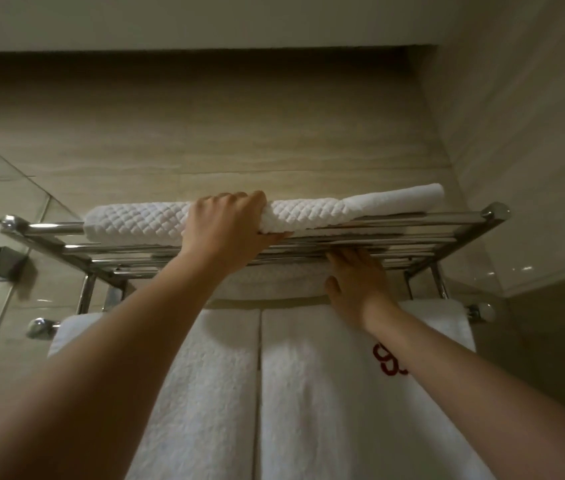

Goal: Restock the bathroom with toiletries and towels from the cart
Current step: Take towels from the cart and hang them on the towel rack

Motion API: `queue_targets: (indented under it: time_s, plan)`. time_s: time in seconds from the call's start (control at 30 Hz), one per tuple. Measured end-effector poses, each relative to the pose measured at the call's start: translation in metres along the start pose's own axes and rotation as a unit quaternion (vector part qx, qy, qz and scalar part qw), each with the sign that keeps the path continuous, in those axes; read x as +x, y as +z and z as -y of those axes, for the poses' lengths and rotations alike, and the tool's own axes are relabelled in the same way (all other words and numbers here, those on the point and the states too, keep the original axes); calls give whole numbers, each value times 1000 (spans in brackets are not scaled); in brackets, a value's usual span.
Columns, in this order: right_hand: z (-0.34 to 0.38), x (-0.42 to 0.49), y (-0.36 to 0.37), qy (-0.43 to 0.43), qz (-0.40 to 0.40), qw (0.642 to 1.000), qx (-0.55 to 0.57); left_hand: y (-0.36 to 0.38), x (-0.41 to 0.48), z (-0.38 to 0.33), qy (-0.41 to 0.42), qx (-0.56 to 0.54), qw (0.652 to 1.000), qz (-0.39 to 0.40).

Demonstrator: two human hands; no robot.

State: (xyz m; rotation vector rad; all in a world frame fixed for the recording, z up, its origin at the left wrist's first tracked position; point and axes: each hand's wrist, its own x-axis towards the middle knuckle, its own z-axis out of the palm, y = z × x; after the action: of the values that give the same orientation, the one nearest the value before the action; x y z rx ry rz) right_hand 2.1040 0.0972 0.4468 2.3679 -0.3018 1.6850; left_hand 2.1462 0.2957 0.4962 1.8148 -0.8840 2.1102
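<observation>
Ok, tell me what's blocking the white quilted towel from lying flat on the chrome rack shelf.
Nothing visible: the white quilted towel already rests on the chrome rack shelf, gripped by the left hand.

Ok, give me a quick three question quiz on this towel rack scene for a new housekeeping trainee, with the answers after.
1. True or false: the quilted white towel lies on top of the chrome towel rack.
2. Which hand grips that towel's front edge: A) left hand, B) right hand, C) both?
3. Fill in: the towels hanging from the lower bar are white, and the right-hand hanging towel carries ____ embroidery.

Key
1. True.
2. A. The right hand is under the shelf rails, fingers up against them, holding no towel.
3. Red.
</observation>
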Motion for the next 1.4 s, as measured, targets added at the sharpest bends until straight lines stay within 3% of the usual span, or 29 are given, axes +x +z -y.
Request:
queue_targets:
  time_s: [0.27,0.53,0.67,1.0,1.23,1.3,1.4]
  plan:
    - [1,-9,4,-80,23,997,4,5,-10,-2,-11,-19,997,-73]
    - [9,21,-2,-22,72,996,-42,8,-12,-2,-11,-40,993,-109]
    - [15,39,-4,11,66,998,11,9,-13,-1,-10,-45,992,-116]
    - [11,70,5,90,166,979,79,12,-14,-1,-11,-50,989,-138]
    - [-1,67,9,109,95,975,170,12,-14,-1,-12,-40,990,-133]
    - [-3,61,10,94,86,982,140,10,-14,-2,-15,-41,991,-123]
    - [0,43,7,3,73,997,20,8,-13,-3,-13,-37,993,-109]
